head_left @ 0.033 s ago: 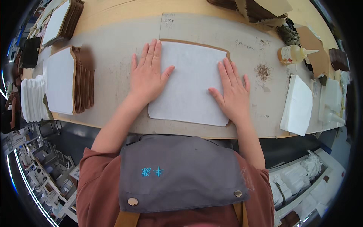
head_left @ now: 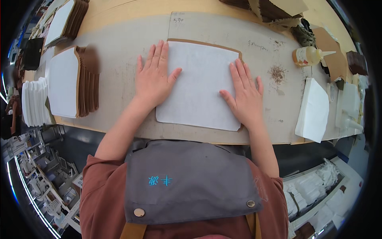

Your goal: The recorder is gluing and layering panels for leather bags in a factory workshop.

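A white sheet (head_left: 199, 85) with rounded corners lies flat on the grey board, over a brown panel (head_left: 191, 42) whose edge shows along the top and at the right corners. My left hand (head_left: 155, 79) rests palm down at the sheet's left edge, fingers stretched out and thumb on the sheet. On the right edge lies my right hand (head_left: 242, 93), also flat, its thumb and some fingertips on the white surface. Neither hand grips anything. How the sheet and panel are joined underneath is hidden.
Stacks of white-faced brown panels (head_left: 63, 85) stand at the left, beside a pile of folded white sheets (head_left: 35, 101). To the right are a glue bottle (head_left: 308, 56) with a pointed nozzle, brown crumbs (head_left: 277, 74) and a white stack (head_left: 313, 111) near the front edge.
Both hands stay flat on the sheet. The left hand sits very slightly further left; otherwise the scene is almost the same.
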`<state>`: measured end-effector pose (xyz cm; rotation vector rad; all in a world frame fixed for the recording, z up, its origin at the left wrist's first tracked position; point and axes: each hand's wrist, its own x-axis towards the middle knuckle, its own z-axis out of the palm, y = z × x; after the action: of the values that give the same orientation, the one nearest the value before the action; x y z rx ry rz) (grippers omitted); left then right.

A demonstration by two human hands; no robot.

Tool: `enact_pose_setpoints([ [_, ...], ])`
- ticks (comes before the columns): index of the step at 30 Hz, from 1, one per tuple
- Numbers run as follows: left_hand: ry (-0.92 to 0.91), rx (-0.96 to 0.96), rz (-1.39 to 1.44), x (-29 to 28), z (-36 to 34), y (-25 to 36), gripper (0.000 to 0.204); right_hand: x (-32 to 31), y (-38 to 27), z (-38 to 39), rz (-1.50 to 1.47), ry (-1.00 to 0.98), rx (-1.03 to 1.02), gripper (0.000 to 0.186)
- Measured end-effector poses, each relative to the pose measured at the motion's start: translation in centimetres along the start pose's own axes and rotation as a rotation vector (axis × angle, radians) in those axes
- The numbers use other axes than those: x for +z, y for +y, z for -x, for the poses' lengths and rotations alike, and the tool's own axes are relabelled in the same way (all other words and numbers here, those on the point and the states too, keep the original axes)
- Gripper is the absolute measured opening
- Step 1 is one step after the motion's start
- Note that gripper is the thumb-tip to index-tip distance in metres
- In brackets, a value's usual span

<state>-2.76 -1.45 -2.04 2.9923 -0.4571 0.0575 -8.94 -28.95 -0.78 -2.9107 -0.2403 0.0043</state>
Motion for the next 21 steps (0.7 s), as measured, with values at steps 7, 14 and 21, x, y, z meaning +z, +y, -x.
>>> enact_pose_setpoints([
  [7,0.008,0.069,0.037,-0.6,2.4,1.5,0.078,0.5,0.1,0.4,-0.013,0.022,-0.019,0.075],
  [14,-0.042,-0.005,0.105,-0.8,5.0,2.3,0.081,0.2,-0.1,0.6,-0.026,-0.012,-0.024,0.074],
  [21,-0.173,0.395,0.164,-1.4,11.3,1.4,0.080,-0.1,0.7,0.6,-0.001,-0.068,0.009,0.076],
])
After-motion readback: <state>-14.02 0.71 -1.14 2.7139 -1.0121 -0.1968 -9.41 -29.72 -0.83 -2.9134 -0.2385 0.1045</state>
